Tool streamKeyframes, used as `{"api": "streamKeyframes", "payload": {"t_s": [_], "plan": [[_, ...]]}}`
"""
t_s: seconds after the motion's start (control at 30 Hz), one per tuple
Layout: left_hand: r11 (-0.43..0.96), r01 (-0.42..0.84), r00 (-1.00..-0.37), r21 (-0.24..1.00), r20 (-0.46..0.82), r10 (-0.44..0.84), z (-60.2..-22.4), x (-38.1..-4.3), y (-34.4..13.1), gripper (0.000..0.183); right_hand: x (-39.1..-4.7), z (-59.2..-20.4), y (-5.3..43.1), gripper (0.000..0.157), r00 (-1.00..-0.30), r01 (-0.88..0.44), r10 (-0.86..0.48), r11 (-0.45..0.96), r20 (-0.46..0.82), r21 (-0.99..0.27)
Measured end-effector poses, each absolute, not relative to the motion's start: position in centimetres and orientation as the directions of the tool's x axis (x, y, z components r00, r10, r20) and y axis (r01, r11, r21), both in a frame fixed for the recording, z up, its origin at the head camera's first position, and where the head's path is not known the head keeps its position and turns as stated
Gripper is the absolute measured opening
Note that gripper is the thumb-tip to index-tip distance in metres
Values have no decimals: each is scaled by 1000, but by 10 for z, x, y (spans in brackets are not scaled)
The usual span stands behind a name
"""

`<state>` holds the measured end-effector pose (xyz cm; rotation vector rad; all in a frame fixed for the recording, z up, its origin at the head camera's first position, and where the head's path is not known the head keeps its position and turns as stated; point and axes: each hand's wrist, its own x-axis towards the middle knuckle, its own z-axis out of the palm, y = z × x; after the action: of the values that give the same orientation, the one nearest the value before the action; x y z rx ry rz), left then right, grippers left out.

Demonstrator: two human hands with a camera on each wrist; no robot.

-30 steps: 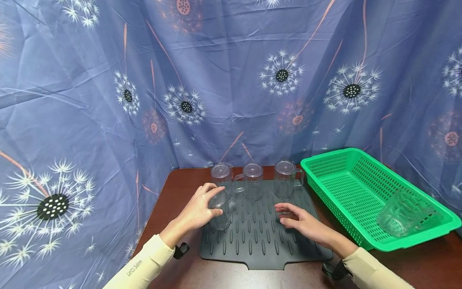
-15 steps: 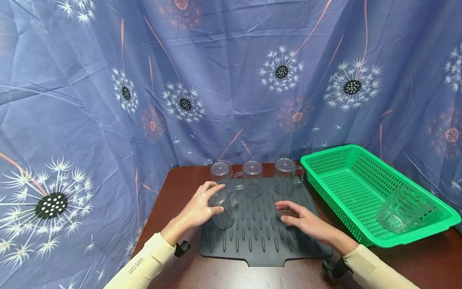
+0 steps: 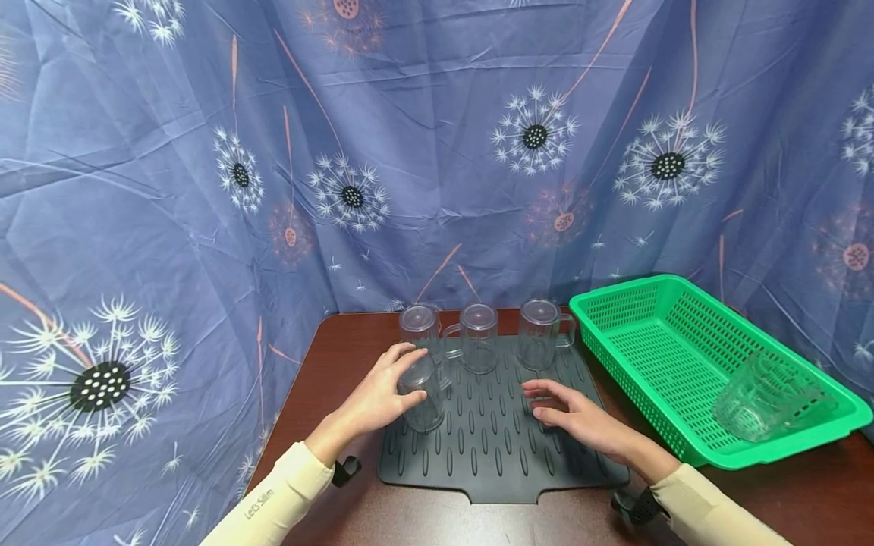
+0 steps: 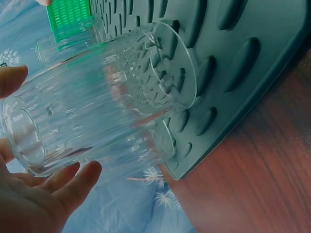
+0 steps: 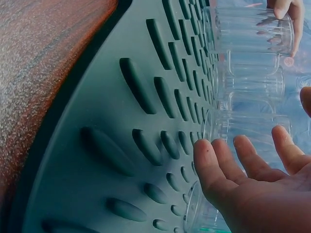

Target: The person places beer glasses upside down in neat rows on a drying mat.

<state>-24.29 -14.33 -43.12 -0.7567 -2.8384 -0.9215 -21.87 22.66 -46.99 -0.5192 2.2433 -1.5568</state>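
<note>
My left hand (image 3: 382, 387) grips a clear glass mug (image 3: 425, 413) at its upper end, thumb on the near side and fingers round the far side. That mug stands upside down at the left of the dark grey drying mat (image 3: 495, 462); its rim meets the mat in the left wrist view. Behind it are three more upturned mugs in a row: a left one (image 3: 419, 318), a middle one (image 3: 479, 349) and a right one (image 3: 537, 349). Over the mat's right side hovers my right hand (image 3: 580, 425), fingers loosely bent, holding nothing.
A green perforated basket (image 3: 655, 364) stands to the right, slanting along the mat, with clear glassware (image 3: 758, 402) lying in its near right part. Brown tabletop (image 3: 341, 356) surrounds the mat. A blue patterned cloth (image 3: 437, 152) hangs behind the table.
The mug at my left hand has shifted slightly to the right and straightened on the mat, and the hand has moved a little with it. My right hand has stayed nearly still.
</note>
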Motion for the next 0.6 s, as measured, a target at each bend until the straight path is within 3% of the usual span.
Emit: {"api": "streamKeyframes", "payload": {"t_s": [0.37, 0.6], "plan": [[710, 466, -883, 528, 235, 405, -438, -235, -140, 75, -220, -467, 230, 51, -869, -92, -488, 317, -80, -944], [722, 513, -857, 464, 320, 403, -441, -231, -138, 74, -220, -463, 233, 53, -879, -104, -472, 320, -63, -942]]}}
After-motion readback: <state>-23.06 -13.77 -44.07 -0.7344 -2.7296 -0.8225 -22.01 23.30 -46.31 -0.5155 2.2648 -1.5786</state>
